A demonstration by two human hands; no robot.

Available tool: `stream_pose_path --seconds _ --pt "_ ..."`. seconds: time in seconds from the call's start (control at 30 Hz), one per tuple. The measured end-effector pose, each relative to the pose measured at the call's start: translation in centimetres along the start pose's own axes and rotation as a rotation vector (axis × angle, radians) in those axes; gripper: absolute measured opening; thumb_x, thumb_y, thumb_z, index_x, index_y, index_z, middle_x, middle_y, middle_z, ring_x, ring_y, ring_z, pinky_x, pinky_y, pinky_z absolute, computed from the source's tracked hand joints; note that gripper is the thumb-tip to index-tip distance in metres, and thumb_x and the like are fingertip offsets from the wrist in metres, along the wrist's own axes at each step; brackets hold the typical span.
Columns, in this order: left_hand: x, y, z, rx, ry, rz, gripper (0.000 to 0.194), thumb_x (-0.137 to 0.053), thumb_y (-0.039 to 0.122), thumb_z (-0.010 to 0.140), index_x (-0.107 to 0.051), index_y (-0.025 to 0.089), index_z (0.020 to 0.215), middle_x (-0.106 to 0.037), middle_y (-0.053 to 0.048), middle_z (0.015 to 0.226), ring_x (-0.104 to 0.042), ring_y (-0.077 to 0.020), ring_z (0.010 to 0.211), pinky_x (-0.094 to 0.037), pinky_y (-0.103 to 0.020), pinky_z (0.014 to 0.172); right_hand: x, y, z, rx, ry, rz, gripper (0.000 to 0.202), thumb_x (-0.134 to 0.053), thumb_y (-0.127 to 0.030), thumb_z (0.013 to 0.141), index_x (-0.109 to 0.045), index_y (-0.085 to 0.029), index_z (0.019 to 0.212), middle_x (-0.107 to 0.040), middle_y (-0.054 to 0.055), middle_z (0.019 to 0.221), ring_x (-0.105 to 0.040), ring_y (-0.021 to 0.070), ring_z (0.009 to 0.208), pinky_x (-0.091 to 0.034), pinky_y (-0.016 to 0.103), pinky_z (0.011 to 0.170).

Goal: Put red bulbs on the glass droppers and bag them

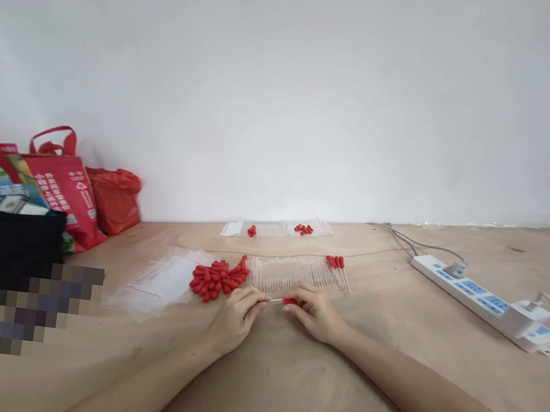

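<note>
With my left hand [240, 317] I pinch one end of a thin pale stick [275, 301], fingers closed on it. My right hand [313, 312] is also closed, and it grips the red tip [289, 301] at the other end. The stick lies level between both hands, low over the wooden surface [252, 390]. Just beyond the left hand there is a pile of red pieces [216, 279], and beside this pile, a row of pale sticks [287, 272].
</note>
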State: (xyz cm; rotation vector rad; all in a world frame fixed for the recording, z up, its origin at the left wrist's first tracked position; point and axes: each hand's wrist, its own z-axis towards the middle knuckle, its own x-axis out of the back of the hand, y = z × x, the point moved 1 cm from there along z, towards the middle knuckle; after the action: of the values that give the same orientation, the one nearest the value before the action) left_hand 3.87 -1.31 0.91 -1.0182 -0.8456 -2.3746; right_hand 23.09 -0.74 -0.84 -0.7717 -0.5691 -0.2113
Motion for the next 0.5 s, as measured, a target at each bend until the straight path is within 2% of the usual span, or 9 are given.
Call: stream_pose_path --seconds 0.13,0.3,0.5 --pt "-0.13 -0.16 -0.09 -0.007 -0.005 -0.007 0.021 -0.039 0.020 0.086 -0.059 0.020 0.091 -0.061 -0.003 0.080 -0.056 -0.0152 0.075 -0.043 -0.028 0.071 -0.13 -0.20 -0.09 -0.013 -0.005 -0.007 0.011 -0.047 -0.023 0.080 -0.057 -0.018 0.082 -0.058 0.004 0.076 -0.052 0.0128 0.071 -0.043 0.025 0.064" --pt "-0.31 -0.48 -0.22 -0.059 0.003 -0.015 0.021 -0.041 0.020 0.085 -0.060 0.020 0.094 -0.066 -0.003 0.084 -0.058 -0.0149 0.077 -0.043 -0.027 0.071 -0.15 -0.32 -0.07 0.004 -0.080 -0.014 0.016 -0.042 -0.024 0.083 -0.057 -0.019 0.085 -0.058 0.003 0.075 -0.053 0.0131 0.071 -0.043 0.026 0.066" --pt "-0.42 -0.66 -0.18 -0.108 -0.019 -0.025 0.020 -0.042 0.020 0.084 -0.062 0.020 0.090 -0.068 -0.003 0.080 -0.059 -0.0140 0.067 -0.041 -0.027 0.066 -0.12 -0.24 -0.21 0.063 -0.070 -0.012 0.020 -0.040 -0.027 0.084 -0.058 -0.018 0.082 -0.057 0.004 0.074 -0.053 0.0127 0.070 -0.043 0.024 0.065"
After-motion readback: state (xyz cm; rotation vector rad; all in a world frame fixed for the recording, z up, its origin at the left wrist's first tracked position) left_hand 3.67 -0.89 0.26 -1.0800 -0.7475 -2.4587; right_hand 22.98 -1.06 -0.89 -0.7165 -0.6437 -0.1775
